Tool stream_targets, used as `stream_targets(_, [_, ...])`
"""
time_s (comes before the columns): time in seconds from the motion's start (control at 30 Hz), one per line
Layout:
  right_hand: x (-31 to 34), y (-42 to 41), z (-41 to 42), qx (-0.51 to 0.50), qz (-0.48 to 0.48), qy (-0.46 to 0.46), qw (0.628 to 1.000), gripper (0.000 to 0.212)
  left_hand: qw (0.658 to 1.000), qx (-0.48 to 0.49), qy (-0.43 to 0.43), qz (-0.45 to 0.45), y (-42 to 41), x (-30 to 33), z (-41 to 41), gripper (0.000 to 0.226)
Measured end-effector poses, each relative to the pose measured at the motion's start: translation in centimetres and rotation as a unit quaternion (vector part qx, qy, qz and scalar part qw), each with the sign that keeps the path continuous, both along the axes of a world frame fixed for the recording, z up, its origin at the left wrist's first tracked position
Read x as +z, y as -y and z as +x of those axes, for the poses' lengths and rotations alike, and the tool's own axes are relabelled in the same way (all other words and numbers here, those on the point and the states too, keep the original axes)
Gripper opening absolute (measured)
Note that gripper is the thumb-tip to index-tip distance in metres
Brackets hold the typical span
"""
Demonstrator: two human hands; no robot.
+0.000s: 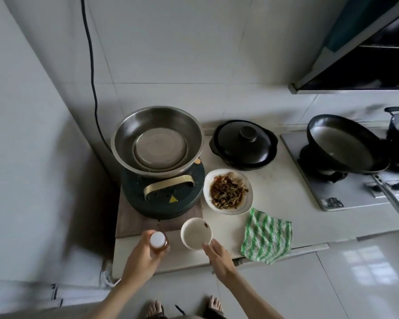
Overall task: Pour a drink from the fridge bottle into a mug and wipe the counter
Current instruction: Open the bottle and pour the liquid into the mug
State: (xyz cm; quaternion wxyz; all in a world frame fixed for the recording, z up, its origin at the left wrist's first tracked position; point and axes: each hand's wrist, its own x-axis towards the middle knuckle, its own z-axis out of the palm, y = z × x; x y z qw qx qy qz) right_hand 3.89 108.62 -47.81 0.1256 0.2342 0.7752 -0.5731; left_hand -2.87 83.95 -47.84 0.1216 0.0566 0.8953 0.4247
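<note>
No legible text, brand or number appeared anywhere. One sign only: a yellow warning triangle (173, 199) on the dark round cooker (162, 194). A dark marking on the hob (346, 194) was too blurred to read.

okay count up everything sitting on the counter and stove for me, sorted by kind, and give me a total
Cooking pots and pans: 3, the steel basin, the lidded black pot, the black pan
Dishes: 2, the plate of food, the mug
Bottles: 1, the bottle in the left hand
Cloths: 1, the green cloth
Total: 7
</note>
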Motion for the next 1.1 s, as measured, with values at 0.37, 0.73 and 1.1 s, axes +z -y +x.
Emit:
stream_targets(0.37, [4.3, -1.2, 0.7, 0.046, 0.187, 0.068, 0.979, 0.045, 0.998, -0.017, -0.049, -0.037, -0.9, -0.2, 0.1, 0.055])
stream_targets(0.73, [10.9, 11.7, -6.2, 0.462, 0.53, -0.081, 0.707, 0.072, 0.992, -0.033, -0.114, -0.036, -1.0, -0.8, 0.6, 0.045])
stream_targets(1.1, [9.5, 12.6, -7.8, 0.468, 0.564, -0.099, 0.673, 0.037, 0.967, -0.073, -0.2, -0.141, -0.3, -1.9, 0.1, 0.027])
